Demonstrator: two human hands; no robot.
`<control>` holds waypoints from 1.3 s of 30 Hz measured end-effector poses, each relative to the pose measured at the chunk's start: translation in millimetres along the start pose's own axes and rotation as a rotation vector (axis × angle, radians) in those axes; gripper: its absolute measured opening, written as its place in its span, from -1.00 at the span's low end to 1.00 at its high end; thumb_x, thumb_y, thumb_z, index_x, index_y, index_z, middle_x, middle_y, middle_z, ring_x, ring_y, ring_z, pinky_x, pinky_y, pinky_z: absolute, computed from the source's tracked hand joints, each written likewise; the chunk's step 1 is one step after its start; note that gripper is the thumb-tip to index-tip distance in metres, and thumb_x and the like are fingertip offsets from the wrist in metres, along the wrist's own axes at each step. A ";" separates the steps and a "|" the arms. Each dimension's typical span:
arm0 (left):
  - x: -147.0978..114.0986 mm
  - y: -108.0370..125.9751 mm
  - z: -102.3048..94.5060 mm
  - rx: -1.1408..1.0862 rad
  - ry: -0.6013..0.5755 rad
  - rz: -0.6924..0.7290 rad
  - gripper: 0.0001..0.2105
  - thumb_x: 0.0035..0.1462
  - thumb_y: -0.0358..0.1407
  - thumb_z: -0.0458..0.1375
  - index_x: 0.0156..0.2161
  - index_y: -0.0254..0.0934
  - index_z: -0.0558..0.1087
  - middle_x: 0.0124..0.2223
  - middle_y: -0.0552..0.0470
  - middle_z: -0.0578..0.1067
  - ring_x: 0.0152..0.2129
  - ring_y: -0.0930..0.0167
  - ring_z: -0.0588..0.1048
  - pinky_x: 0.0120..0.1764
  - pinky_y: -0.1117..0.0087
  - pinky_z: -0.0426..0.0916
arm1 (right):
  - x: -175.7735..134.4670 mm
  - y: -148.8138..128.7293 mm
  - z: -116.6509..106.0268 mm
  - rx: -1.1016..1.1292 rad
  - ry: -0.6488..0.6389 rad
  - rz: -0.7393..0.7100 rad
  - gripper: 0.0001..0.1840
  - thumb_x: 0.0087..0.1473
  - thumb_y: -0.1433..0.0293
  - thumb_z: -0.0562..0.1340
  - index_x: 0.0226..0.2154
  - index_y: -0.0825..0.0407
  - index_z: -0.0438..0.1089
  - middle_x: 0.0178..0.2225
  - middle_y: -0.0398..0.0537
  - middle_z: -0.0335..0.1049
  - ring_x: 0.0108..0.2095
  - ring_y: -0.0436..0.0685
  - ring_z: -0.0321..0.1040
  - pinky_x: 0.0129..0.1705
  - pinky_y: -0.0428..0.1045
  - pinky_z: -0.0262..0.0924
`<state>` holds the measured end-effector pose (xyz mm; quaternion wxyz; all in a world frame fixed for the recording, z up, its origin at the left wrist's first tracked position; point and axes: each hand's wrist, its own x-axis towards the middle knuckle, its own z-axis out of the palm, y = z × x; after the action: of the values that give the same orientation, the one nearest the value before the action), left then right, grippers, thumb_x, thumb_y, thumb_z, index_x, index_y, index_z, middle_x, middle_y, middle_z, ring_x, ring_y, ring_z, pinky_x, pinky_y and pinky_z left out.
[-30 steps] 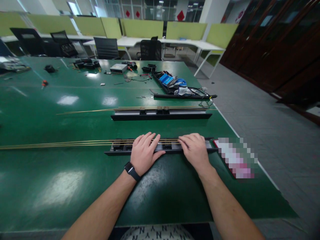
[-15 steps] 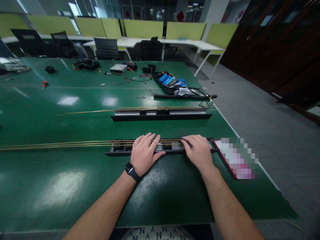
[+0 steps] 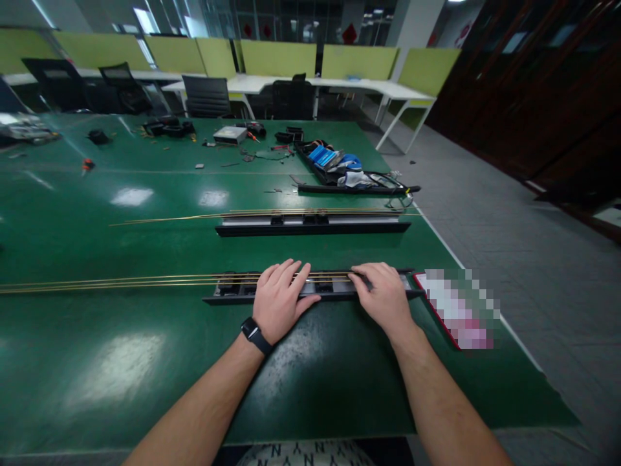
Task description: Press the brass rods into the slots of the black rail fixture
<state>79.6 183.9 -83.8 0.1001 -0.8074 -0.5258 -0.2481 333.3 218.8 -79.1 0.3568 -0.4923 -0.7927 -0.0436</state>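
A long black channel-shaped rail [image 3: 228, 299] with a pale inner face and dark blocks inside lies across the table in front of me. Several thin brass-coloured rods [image 3: 121, 282] run along it and stretch far out to the left. My left hand [image 3: 279, 301] lies over the rail and rods with fingers outstretched and the thumb apart along the near edge. At the rods' right part, my right hand [image 3: 385, 294] has thumb and index finger closed on them. Its other fingers are curled and partly hidden.
Beyond is a second rail [image 3: 315, 229] topped with thin rods. Farther back, a black tray [image 3: 310, 162] holds blue items and cables near a dark bar [image 3: 356, 189]. A red-edged, blurred flat item [image 3: 458, 310] lies at right, by the green table's edge [image 3: 524, 353].
Both hands stay in nearly the same place on the rail and rods. The right thumb and fingertips have shifted very slightly left.
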 end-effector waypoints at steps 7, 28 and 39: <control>1.1 1.5 -0.6 -0.001 -0.005 -0.004 -0.42 0.31 0.08 0.12 0.28 -0.22 0.40 0.23 -0.16 0.51 0.21 0.12 0.42 0.22 0.03 0.22 | 0.0 -0.1 6.3 0.047 0.003 -0.017 -0.84 0.30 0.36 0.24 -0.22 0.00 0.56 -0.23 -0.04 0.59 -0.18 0.15 0.45 -0.06 0.09 0.29; 1.3 1.1 0.3 -0.002 0.012 -0.001 -0.43 0.29 0.08 0.16 0.27 -0.20 0.41 0.21 -0.17 0.52 0.19 0.10 0.45 0.21 0.03 0.25 | 0.3 -0.5 6.4 0.114 -0.008 -0.037 -0.82 0.29 0.40 0.22 -0.11 0.03 0.54 -0.16 0.02 0.59 -0.14 0.19 0.48 0.00 0.15 0.37; 1.0 1.7 -0.7 0.003 -0.009 -0.011 -0.42 0.30 0.08 0.14 0.27 -0.22 0.40 0.23 -0.14 0.51 0.21 0.13 0.43 0.22 0.04 0.22 | 0.8 1.5 4.8 0.060 -0.006 -0.044 -0.83 0.30 0.37 0.23 -0.21 0.01 0.56 -0.24 -0.03 0.58 -0.20 0.15 0.45 -0.07 0.12 0.31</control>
<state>81.3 183.7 -82.4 0.0977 -0.8054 -0.5312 -0.2442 331.8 222.2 -82.6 0.3680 -0.4640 -0.8054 -0.0264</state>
